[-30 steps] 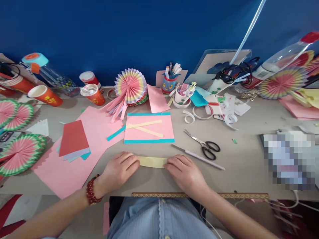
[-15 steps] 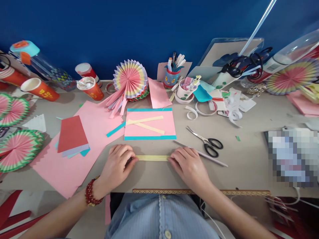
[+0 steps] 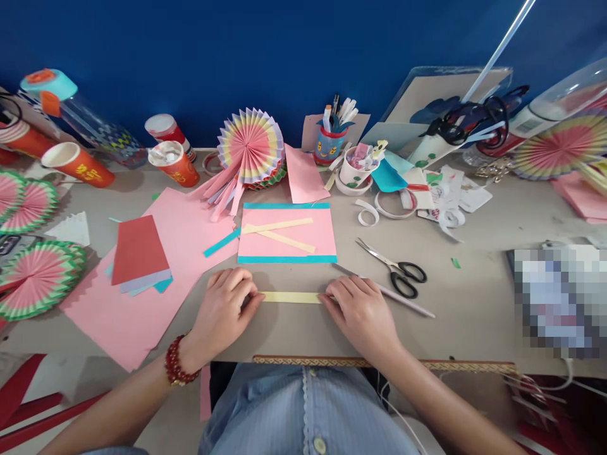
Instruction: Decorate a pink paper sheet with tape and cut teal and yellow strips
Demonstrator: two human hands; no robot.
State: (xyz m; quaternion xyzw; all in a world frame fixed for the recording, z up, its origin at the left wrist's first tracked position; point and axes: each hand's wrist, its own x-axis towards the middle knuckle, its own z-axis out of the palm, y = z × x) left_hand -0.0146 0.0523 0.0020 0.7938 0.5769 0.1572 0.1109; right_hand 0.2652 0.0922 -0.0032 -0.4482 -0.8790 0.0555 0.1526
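Note:
A narrow yellow paper strip (image 3: 291, 297) lies level between my hands, close above or on the table. My left hand (image 3: 227, 303) pinches its left end, and my right hand (image 3: 359, 309) pinches the right end. Just beyond the strip lies a pink paper sheet (image 3: 287, 248) with blue bands along its top and bottom edges. Two pale yellow strips (image 3: 289, 240) rest across that sheet. A blue strip (image 3: 221, 243) touches its left side. To the right of my right hand are black-handled scissors (image 3: 396, 268), slightly open, and a thin pale stick (image 3: 403, 298).
Large pink paper (image 3: 152, 316) with a red sheet (image 3: 140, 249) on it spreads at the left. Along the back stand a paper rosette (image 3: 249, 145), a red pen cup (image 3: 329, 146) and orange cups (image 3: 175, 165). A pixelated object (image 3: 559, 303) is at the right.
Both hands still pinch the strip's ends. The strip now looks flatter and more even, with the crease along it less visible. The camera view has shifted slightly.

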